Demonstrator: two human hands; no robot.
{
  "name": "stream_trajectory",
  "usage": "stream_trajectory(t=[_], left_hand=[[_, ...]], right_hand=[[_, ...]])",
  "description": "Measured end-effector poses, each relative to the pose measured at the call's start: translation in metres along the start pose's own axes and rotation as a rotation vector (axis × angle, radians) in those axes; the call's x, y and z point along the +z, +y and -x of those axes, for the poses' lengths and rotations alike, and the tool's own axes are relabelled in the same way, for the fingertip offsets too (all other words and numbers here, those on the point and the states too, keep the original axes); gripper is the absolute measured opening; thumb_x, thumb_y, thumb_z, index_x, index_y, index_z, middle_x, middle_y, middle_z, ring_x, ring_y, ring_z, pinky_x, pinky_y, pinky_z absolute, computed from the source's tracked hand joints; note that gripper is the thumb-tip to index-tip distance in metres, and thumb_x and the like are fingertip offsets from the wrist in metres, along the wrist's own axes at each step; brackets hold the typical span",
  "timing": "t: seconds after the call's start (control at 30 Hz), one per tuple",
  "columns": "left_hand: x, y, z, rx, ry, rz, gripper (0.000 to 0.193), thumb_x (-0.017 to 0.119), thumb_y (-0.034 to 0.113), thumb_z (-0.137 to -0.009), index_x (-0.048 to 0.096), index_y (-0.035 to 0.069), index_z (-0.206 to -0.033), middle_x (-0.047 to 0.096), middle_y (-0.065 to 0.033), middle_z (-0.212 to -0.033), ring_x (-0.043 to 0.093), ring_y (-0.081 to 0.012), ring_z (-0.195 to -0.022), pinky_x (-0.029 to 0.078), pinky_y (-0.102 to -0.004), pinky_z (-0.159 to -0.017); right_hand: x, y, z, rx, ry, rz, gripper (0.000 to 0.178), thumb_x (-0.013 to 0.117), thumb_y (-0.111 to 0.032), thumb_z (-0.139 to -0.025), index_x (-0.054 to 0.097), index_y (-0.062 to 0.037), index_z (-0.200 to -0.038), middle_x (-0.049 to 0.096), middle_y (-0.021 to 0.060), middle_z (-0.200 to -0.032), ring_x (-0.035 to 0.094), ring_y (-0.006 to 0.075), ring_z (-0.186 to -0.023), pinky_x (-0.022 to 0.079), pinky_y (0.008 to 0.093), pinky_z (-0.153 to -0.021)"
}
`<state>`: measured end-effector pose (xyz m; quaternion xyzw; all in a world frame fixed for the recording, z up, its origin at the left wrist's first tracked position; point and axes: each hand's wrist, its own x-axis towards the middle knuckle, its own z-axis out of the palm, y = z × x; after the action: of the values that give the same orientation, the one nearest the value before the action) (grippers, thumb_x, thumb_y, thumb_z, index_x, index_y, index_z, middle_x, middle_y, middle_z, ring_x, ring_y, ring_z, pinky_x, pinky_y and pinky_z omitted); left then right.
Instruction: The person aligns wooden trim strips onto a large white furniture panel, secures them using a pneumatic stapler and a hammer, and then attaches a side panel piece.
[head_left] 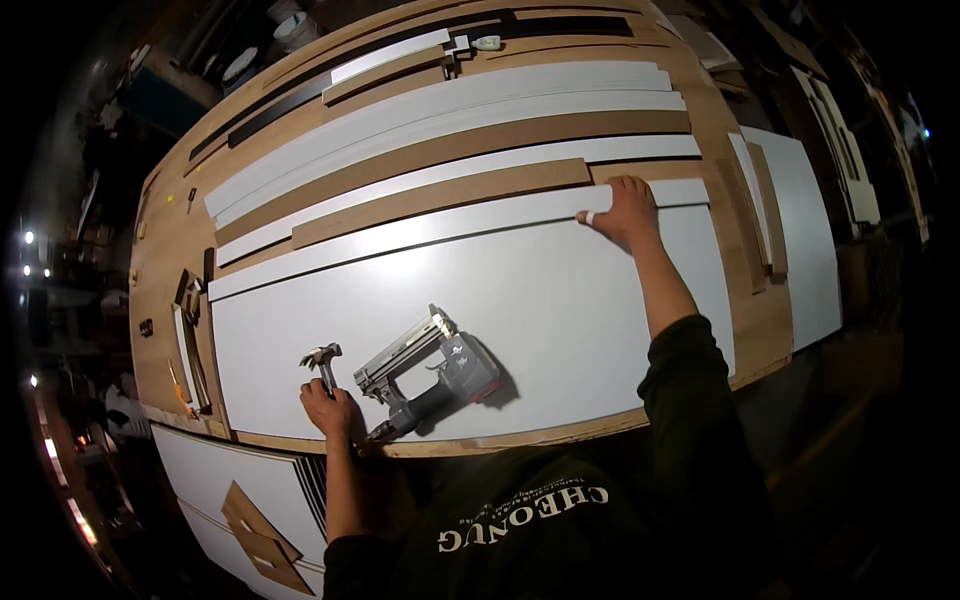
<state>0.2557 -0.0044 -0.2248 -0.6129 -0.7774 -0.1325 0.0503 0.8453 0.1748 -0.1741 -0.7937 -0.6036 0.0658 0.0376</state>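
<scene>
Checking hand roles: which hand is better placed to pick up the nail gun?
Left, probably. The left hand grips a hammer right beside the nail gun; the right hand is far off, pressing the white strip.

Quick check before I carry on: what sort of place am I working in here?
Most likely a woodworking or cabinet workshop: a nail gun lies on a large white panel, with cut strips across the workbench.

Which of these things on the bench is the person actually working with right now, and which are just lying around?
In use:
- hammer, gripped in the left hand
- long white strip, pressed by the right hand
- large white panel under the strip

Lying about:
- nail gun, resting untouched on the panel
- brown and white strips farther back
- small tools at the left edge
</scene>
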Motion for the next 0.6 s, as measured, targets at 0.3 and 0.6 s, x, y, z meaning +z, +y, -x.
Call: stream_trajectory(t=[0.3, 0.6], left_hand=[[-0.028, 0.079, -0.100, -0.055, -0.269, 0.652, 0.012, 0.059, 0.007, -0.085, 0.057, -0.001, -0.094, 0.056, -0.0031, -0.068, 0.052, -0.0105, -0.059, 0.045, -0.0257, -0.057], [-0.027, 0.266, -0.207, 0.284, -0.806, 0.736, 0.027, 0.056, 0.013, -0.092, 0.056, 0.007, -0.119, 0.056, -0.0018, -0.071, 0.050, -0.0090, -0.062, 0.043, -0.0260, -0.055]], right_hand=[[0.028, -0.033, -0.004, -0.189, 0.091, -0.157, 0.074, 0.078, -0.061, -0.061, 0.061, -0.0080, -0.110, 0.056, 0.0085, -0.109, 0.050, 0.0255, -0.111, 0.033, 0.0405, -0.106], [0.039, -0.022, 0.016, -0.326, 0.216, -0.211, 0.070, 0.083, -0.054, -0.055, 0.062, -0.0075, -0.102, 0.057, 0.0072, -0.104, 0.052, 0.0265, -0.104, 0.039, 0.0403, -0.097]])
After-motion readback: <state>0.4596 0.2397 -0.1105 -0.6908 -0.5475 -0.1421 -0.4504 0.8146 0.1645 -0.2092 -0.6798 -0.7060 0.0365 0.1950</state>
